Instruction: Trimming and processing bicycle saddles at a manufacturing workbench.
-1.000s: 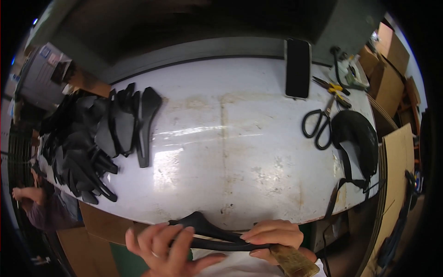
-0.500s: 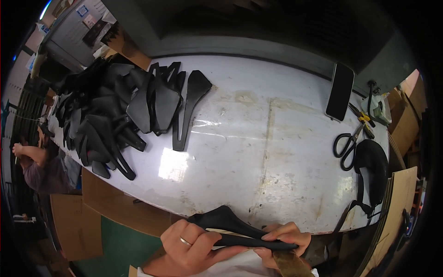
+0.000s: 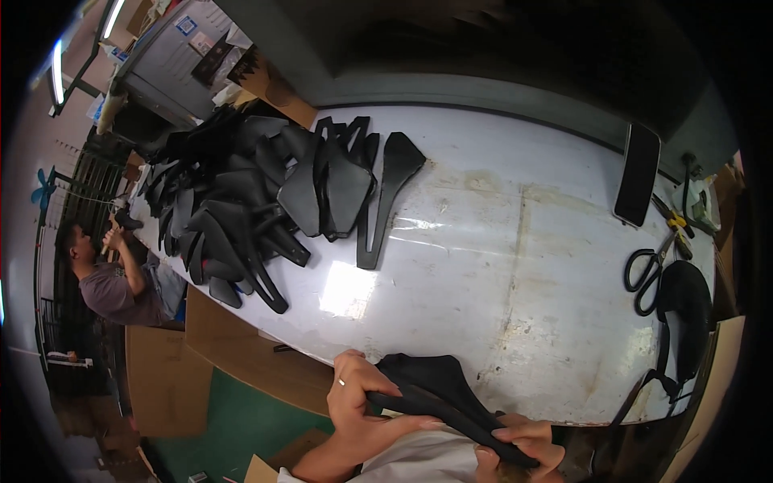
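Low in the middle, by the table's front edge, I hold a black saddle-shaped piece [image 3: 427,372] in both hands. Its wide end points away to the left; its narrow end points toward me on the right. My left hand [image 3: 354,396], with a ring on one finger, is closed on the near side of the wide part, thumb stretched along the underside. My right hand [image 3: 527,439] pinches the narrow end. Farther left on the white table [image 3: 459,298] lies a heap of similar black pieces [image 3: 225,189], and one slotted piece [image 3: 403,157] rests at its right edge.
At the table's right side lie a phone [image 3: 638,173], yellow-handled pliers [image 3: 675,219], black-handled scissors [image 3: 644,278] and a black strapped item [image 3: 684,322]. Below the left edge stands an open cardboard box [image 3: 233,338]. Another person [image 3: 121,282] is at the far left.
The view has turned, so the table and its contents sit farther right. The held piece has tilted more steeply, and the gap in it looks narrower. Both hands still hold it.
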